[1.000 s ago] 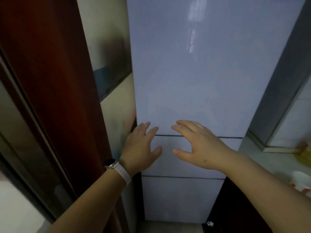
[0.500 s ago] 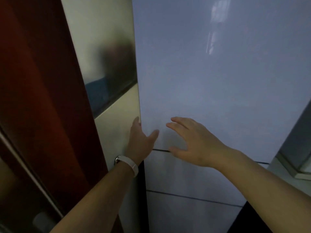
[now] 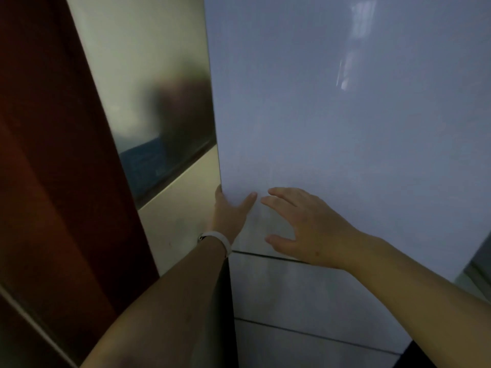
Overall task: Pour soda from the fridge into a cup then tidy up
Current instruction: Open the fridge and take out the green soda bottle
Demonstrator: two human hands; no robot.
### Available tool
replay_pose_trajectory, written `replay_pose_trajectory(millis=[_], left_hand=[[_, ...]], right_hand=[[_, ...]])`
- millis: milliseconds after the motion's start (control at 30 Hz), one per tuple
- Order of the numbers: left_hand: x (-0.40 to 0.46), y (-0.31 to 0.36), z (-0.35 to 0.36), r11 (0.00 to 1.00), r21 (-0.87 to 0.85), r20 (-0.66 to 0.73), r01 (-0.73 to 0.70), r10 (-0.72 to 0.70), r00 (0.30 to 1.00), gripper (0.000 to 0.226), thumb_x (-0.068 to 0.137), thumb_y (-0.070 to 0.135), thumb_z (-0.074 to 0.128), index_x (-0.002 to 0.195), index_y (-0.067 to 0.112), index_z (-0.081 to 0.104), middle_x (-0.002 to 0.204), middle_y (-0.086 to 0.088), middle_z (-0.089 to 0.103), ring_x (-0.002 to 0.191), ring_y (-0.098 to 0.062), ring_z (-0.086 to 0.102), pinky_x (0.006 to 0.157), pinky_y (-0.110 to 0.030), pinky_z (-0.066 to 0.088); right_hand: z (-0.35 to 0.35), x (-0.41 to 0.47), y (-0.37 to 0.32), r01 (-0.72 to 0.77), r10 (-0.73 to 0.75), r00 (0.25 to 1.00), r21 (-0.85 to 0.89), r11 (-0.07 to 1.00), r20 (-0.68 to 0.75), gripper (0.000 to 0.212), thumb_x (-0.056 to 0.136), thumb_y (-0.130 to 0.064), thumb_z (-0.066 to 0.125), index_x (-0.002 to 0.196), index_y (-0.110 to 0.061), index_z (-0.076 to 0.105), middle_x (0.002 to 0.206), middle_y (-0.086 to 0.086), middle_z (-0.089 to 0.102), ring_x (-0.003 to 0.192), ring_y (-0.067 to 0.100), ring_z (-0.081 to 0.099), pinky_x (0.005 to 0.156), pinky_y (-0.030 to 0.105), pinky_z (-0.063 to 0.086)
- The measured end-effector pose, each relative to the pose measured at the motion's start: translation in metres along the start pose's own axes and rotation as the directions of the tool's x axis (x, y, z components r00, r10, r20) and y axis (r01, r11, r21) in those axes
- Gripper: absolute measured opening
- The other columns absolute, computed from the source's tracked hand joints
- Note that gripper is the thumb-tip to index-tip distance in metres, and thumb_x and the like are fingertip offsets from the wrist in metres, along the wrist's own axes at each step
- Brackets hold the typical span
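Note:
A tall pale grey fridge fills the view, and its upper door (image 3: pixel 332 115) is shut. My left hand (image 3: pixel 228 211), with a white watch band at the wrist, grips the left edge of that door near its bottom corner: the fingers curl behind the edge and the thumb lies on the front. My right hand (image 3: pixel 300 224) hovers flat and open over the door's lower part, fingers spread, holding nothing. Below the door run two drawer fronts (image 3: pixel 305 293). No soda or cup is in view.
The fridge's shiny side panel (image 3: pixel 159 102) shows dim reflections on the left. A dark red-brown wooden door frame (image 3: pixel 53 181) stands close beside it, leaving a narrow gap. A grey wall edge (image 3: pixel 478 261) shows at the far right.
My view has moved closer to the fridge and tilted up. My left hand slid onto the upper door's left edge and closed around it. My right hand rose slightly and stays open.

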State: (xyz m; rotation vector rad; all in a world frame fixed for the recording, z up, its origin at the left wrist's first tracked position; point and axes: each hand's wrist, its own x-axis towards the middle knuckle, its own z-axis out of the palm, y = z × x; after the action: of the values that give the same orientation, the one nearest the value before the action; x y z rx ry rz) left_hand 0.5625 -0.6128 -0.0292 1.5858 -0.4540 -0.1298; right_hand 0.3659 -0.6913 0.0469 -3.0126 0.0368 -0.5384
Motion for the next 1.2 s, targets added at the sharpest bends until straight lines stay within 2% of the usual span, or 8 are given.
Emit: replay_pose_trajectory(millis=[167,367,533,700,800,933,1067,1200], left_hand=[[0.014,-0.017,0.005,1.0,0.014,-0.011,0.006,-0.006,1.0,0.09,0.056,0.062,0.085,0.126,0.019,0.048,0.114,0.005,0.066,0.1,-0.013,0.067,0.086,-0.044,0.059],[0.01,-0.014,0.002,0.996,0.09,-0.017,0.006,-0.005,1.0,0.09,0.058,0.067,0.08,0.125,0.02,0.043,0.116,0.006,0.06,0.103,-0.016,0.063,0.09,-0.044,0.056],[0.008,-0.01,-0.001,0.99,0.139,-0.004,0.008,-0.008,1.0,0.083,0.062,0.064,0.079,0.122,0.021,0.043,0.116,0.004,0.06,0.103,-0.019,0.062,0.091,-0.046,0.054],[-0.002,-0.009,-0.009,0.988,0.155,-0.001,-0.021,0.022,1.0,0.083,0.059,0.07,0.079,0.118,0.021,0.048,0.113,0.005,0.063,0.098,-0.017,0.065,0.083,-0.042,0.058],[-0.019,-0.014,-0.015,0.99,0.135,-0.03,-0.037,0.041,0.999,0.092,0.053,0.077,0.077,0.121,0.023,0.048,0.111,0.006,0.062,0.096,-0.015,0.065,0.079,-0.041,0.06],[-0.04,-0.011,-0.025,0.996,0.079,0.004,-0.049,0.049,0.999,0.088,0.057,0.07,0.08,0.123,0.022,0.046,0.115,0.004,0.06,0.098,-0.015,0.064,0.082,-0.041,0.059],[-0.055,-0.009,-0.038,0.997,0.047,0.068,-0.053,0.05,0.996,0.079,0.066,0.057,0.082,0.124,0.019,0.045,0.118,0.0,0.061,0.099,-0.016,0.064,0.084,-0.042,0.058],[-0.071,-0.01,-0.049,0.998,0.022,0.098,-0.063,0.061,0.993,0.077,0.069,0.055,0.081,0.127,0.018,0.047,0.118,0.004,0.062,0.1,-0.013,0.065,0.085,-0.043,0.058]], right_hand=[[0.006,0.0,0.004,-0.028,0.028,0.999,-0.009,1.0,0.02,0.073,0.087,-0.06,0.049,0.149,-0.032,0.023,0.155,-0.005,0.026,0.141,0.015,0.022,0.113,0.036,0.025],[0.006,-0.005,-0.003,-0.065,0.065,0.996,-0.009,0.998,0.054,0.074,0.088,-0.061,0.047,0.151,-0.033,0.017,0.157,-0.007,0.019,0.142,0.013,0.016,0.115,0.033,0.017],[0.008,-0.012,-0.011,-0.092,0.092,0.994,-0.007,0.996,0.058,0.073,0.09,-0.059,0.048,0.151,-0.035,0.015,0.157,-0.008,0.016,0.142,0.011,0.014,0.117,0.034,0.017],[0.004,-0.021,-0.022,-0.13,0.131,0.99,-0.019,0.991,0.05,0.073,0.09,-0.059,0.05,0.151,-0.035,0.017,0.157,-0.009,0.016,0.141,0.009,0.014,0.114,0.027,0.013],[0.003,-0.025,-0.03,-0.144,0.145,0.989,-0.024,0.989,0.036,0.074,0.088,-0.061,0.048,0.151,-0.034,0.019,0.157,-0.007,0.018,0.141,0.01,0.016,0.116,0.029,0.015],[0.005,-0.025,-0.048,-0.143,0.144,0.99,-0.038,0.989,0.01,0.073,0.087,-0.059,0.051,0.149,-0.032,0.024,0.156,-0.004,0.023,0.141,0.013,0.021,0.116,0.035,0.022],[0.009,-0.029,-0.071,-0.132,0.131,0.991,-0.04,0.99,-0.027,0.069,0.087,-0.058,0.052,0.147,-0.032,0.028,0.153,-0.003,0.029,0.139,0.015,0.026,0.113,0.034,0.026],[0.013,-0.039,-0.09,-0.157,0.156,0.987,-0.035,0.987,-0.034,0.067,0.088,-0.056,0.052,0.146,-0.032,0.03,0.154,-0.003,0.028,0.14,0.014,0.024,0.113,0.033,0.024]])
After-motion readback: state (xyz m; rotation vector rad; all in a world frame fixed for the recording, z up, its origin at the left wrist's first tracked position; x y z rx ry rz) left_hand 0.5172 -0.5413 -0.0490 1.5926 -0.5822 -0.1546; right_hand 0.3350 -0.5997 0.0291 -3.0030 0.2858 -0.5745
